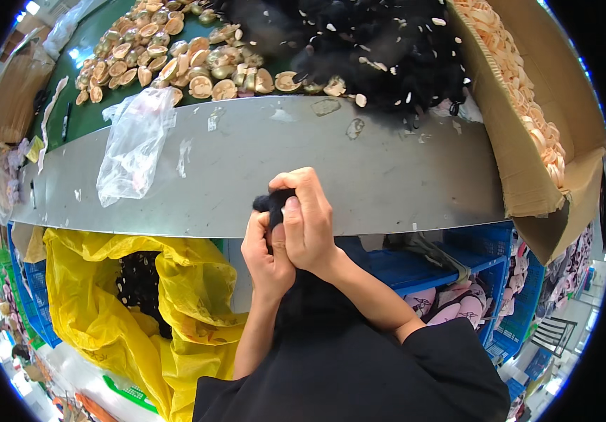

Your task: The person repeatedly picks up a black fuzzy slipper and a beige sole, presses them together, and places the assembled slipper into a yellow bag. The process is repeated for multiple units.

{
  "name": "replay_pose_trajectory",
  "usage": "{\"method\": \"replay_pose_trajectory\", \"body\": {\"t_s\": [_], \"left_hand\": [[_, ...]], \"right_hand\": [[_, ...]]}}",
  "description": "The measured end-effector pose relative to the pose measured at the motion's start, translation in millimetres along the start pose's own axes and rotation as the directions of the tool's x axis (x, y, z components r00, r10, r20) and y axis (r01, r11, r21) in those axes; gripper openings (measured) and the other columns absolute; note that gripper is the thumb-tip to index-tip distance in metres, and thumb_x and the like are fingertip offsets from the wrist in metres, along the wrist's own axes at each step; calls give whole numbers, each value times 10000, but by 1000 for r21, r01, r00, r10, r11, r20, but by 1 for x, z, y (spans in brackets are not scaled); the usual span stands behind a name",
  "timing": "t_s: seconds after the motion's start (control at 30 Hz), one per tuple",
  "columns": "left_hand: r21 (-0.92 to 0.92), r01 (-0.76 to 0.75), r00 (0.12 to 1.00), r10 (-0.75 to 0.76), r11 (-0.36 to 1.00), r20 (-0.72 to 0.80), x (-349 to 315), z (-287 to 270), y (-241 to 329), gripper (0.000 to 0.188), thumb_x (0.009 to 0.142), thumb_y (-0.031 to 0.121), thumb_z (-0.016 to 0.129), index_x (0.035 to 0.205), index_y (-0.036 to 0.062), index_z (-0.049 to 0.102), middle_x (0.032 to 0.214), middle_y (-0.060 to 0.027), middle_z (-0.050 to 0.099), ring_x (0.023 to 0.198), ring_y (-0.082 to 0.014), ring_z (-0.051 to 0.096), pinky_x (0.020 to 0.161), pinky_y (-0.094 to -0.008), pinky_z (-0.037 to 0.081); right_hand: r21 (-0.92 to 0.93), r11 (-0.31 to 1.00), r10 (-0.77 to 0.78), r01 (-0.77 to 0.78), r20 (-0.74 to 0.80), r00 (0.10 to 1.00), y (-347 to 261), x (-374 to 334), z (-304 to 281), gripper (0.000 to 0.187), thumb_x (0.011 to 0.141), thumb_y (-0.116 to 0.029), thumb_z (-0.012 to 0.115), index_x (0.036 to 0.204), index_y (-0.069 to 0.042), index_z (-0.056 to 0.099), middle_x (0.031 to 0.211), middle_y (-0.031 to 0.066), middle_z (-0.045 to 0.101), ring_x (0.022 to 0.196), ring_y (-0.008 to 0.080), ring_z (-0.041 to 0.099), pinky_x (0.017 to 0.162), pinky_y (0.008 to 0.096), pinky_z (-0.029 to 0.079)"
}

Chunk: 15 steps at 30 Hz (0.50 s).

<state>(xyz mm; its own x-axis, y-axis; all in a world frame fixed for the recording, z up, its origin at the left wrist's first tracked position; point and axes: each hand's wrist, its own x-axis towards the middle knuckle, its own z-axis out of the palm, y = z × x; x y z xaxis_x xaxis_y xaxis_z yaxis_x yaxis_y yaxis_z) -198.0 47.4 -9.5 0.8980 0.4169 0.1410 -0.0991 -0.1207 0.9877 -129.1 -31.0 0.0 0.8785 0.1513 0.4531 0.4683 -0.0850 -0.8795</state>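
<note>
Close together over the near edge of the grey table [247, 155], my left hand [266, 260] and my right hand [306, 221] are both closed on a black, soft, hair-like piece [275, 202]. A rounded end of it sticks out to the left, above the left thumb. The right hand sits a little higher, its fingers bent over the top of the piece. The rest of the piece is hidden in the hands, and I cannot make out its full shape. Past the table's far side lies a heap of similar black fluffy pieces [387, 49] with small white bits among them.
Small round half shells [197, 67], beige inside, are piled at the back left. A clear plastic bag [136, 144] lies on the table. On the right stands a cardboard box [570, 91] of peach-coloured strips [521, 91]. Below are a yellow bag [201, 281] and blue crates [415, 274].
</note>
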Motion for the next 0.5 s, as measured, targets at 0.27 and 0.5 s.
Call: {"method": "replay_pose_trajectory", "body": {"t_s": [0.27, 0.5], "left_hand": [[83, 46, 997, -51, 996, 60, -9, -28, 12, 148, 981, 141, 633, 964, 5, 577, 837, -57, 470, 742, -150, 440, 671, -286, 381], [426, 178, 393, 332, 887, -857, -34, -214, 48, 130, 1020, 125, 543, 1071, 8, 567, 938, -69, 571, 886, -125, 546, 789, -257, 468]], "right_hand": [[-243, 968, 54, -59, -26, 998, 15, 14, -12, 139, 973, -78, 555, 1104, -40, 583, 966, 131, 582, 676, 321, 589, 603, 398, 492], [-419, 907, 89, -45, 85, 992, 8, 79, -56, 148, 937, -201, 640, 1026, -84, 641, 776, 81, 628, 601, 236, 615, 569, 366, 472]]}}
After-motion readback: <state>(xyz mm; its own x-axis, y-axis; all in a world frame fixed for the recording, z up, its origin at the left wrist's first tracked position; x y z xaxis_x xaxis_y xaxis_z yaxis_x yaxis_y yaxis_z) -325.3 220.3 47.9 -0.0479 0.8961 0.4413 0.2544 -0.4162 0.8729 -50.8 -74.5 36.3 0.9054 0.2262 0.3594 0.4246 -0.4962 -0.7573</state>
